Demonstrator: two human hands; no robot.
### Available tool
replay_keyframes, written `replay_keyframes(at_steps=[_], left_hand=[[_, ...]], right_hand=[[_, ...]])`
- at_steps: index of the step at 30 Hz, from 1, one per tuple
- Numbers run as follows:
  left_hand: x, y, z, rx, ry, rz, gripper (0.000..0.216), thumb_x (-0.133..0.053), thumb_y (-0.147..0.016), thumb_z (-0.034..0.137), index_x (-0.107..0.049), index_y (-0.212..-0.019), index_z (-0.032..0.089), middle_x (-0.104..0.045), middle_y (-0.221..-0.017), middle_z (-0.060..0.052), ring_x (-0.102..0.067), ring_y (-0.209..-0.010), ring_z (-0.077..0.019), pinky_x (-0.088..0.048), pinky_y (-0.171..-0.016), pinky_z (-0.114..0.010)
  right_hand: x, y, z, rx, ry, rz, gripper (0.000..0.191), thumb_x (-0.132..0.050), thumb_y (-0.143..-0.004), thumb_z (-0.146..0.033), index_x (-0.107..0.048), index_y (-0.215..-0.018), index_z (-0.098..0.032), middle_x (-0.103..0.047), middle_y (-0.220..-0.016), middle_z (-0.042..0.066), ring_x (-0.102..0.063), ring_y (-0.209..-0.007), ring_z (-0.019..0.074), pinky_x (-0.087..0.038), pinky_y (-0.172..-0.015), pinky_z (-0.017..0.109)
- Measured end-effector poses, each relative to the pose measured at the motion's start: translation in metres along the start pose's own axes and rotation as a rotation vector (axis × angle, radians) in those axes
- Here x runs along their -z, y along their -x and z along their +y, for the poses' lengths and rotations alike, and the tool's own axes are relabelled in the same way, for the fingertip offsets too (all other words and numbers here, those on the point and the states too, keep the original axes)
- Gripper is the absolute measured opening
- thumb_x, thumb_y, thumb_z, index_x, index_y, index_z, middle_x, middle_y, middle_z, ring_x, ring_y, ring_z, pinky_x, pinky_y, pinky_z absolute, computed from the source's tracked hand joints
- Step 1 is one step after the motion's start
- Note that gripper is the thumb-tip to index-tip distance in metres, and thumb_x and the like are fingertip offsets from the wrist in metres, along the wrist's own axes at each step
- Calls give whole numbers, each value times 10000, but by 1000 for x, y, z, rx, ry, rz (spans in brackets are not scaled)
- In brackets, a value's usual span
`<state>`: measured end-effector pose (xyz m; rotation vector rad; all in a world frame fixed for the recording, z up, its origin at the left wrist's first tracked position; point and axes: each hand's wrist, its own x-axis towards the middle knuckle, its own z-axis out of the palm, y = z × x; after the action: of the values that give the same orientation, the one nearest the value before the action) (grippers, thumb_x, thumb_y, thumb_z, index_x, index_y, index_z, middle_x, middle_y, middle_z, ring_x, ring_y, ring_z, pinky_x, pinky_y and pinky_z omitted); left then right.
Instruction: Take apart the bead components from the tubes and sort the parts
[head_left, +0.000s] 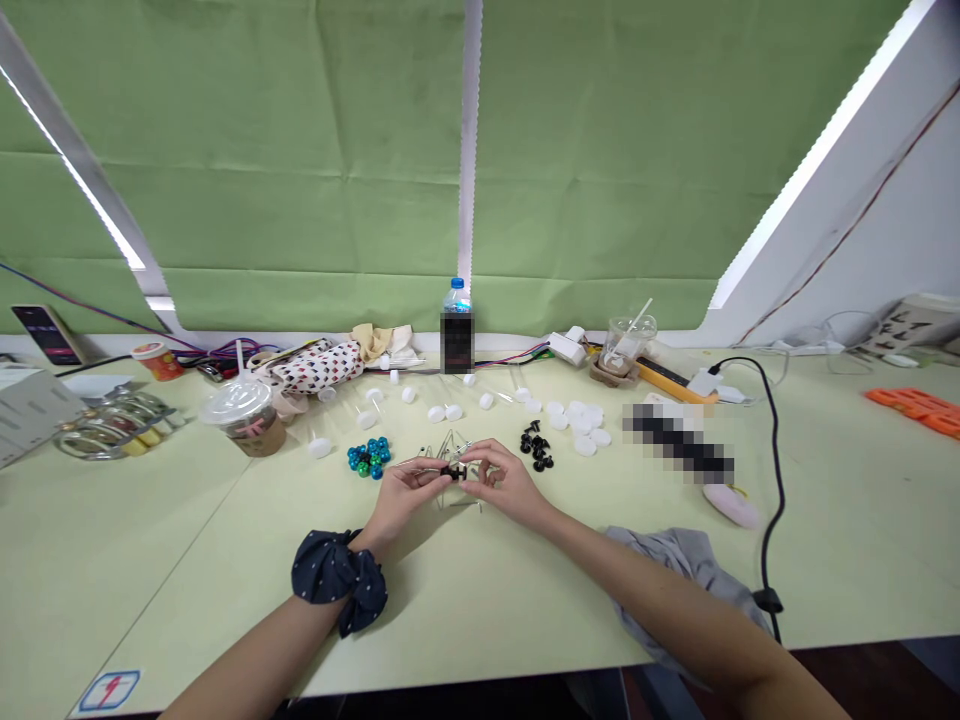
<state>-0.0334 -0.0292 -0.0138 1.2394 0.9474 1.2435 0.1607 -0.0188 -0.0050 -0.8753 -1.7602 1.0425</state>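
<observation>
Both of my hands meet over the middle of the table. My left hand (405,497) is closed, its thumb and forefinger pinching a small black plastic part (453,472). At the right end of that part, my right hand (511,486) has its thumb and fingertips curled around it; what exactly lies between them is too small to tell. Thin metal rods (450,442) lie in a loose heap just behind my fingers. To the left is a cluster of shiny blue and green balls (370,457). Several black stemmed pieces (537,450) lie right of my right hand.
White round caps (581,420) and clear tubes with white ends lie behind. A water bottle (457,335) stands at the back; a lidded drink cup (255,425) is left, another plastic cup (624,345) right. A black cable (776,480) and grey cloth (690,565) lie right.
</observation>
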Motion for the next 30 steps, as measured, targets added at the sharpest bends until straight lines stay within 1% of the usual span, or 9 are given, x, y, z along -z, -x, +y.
replay_keyframes(at_steps=[2, 4, 9, 11, 16, 21, 26, 30], left_hand=[[0, 0, 0, -1, -5, 1, 293, -777, -644, 279, -706, -887, 132, -725, -912, -96, -678, -841, -227, -537, -806, -360], [0, 0, 0, -3, -6, 4, 297, -779, -641, 281, -706, -886, 128, -725, -916, -99, -677, -844, -232, -537, -812, -370], [-1, 0, 1, -1, 6, 4, 304, -787, -627, 291, -709, -876, 136, -728, -910, -98, -679, -841, -233, -538, -818, -372], [-1, 0, 1, 0, 7, 0, 306, -790, -621, 295, -711, -872, 139, -728, -912, -97, -681, -837, -231, -539, -822, -372], [0, -1, -1, -5, -15, 17, 306, -784, -628, 292, -710, -877, 130, -724, -908, -101, -676, -857, -247, -542, -821, -384], [0, 0, 0, 7, -7, 1, 285, -770, -652, 269, -699, -891, 131, -722, -936, -101, -674, -872, -240, -531, -847, -381], [0, 1, 0, 4, -3, -12, 283, -765, -658, 282, -697, -888, 131, -724, -931, -97, -677, -867, -232, -532, -842, -368], [0, 0, 0, 5, -11, 4, 279, -773, -646, 279, -705, -880, 144, -726, -916, -85, -678, -859, -220, -538, -812, -331]], right_hand=[[0, 0, 0, 4, -14, 1, 331, -698, -713, -394, -626, -991, -230, -525, -1082, 61, -484, -633, 79, -416, -514, 217], [0, 0, 0, 9, -20, 8, 291, -692, -720, -386, -621, -950, -222, -530, -1069, 62, -484, -630, 79, -411, -507, 213], [-1, -1, 2, 16, -5, 19, 209, -651, -761, -387, -660, -884, -218, -531, -1036, 59, -487, -646, 84, -410, -520, 219], [-2, -1, 3, 11, 9, 25, 214, -642, -766, -403, -677, -874, -221, -530, -1027, 57, -489, -651, 88, -408, -517, 222], [-1, 0, 3, -1, -13, 2, 301, -685, -722, -410, -644, -964, -235, -522, -1077, 57, -470, -612, 73, -412, -510, 222], [-1, 0, 1, 11, -26, 8, 238, -671, -743, -391, -648, -909, -222, -524, -1055, 57, -472, -623, 76, -417, -528, 223], [-2, -1, 2, 12, -4, 32, 234, -655, -752, -428, -692, -871, -230, -536, -1010, 55, -500, -660, 98, -426, -536, 238], [-1, -1, 3, 2, -3, 11, 317, -690, -720, -424, -674, -985, -251, -522, -1063, 57, -486, -638, 84, -436, -544, 239]])
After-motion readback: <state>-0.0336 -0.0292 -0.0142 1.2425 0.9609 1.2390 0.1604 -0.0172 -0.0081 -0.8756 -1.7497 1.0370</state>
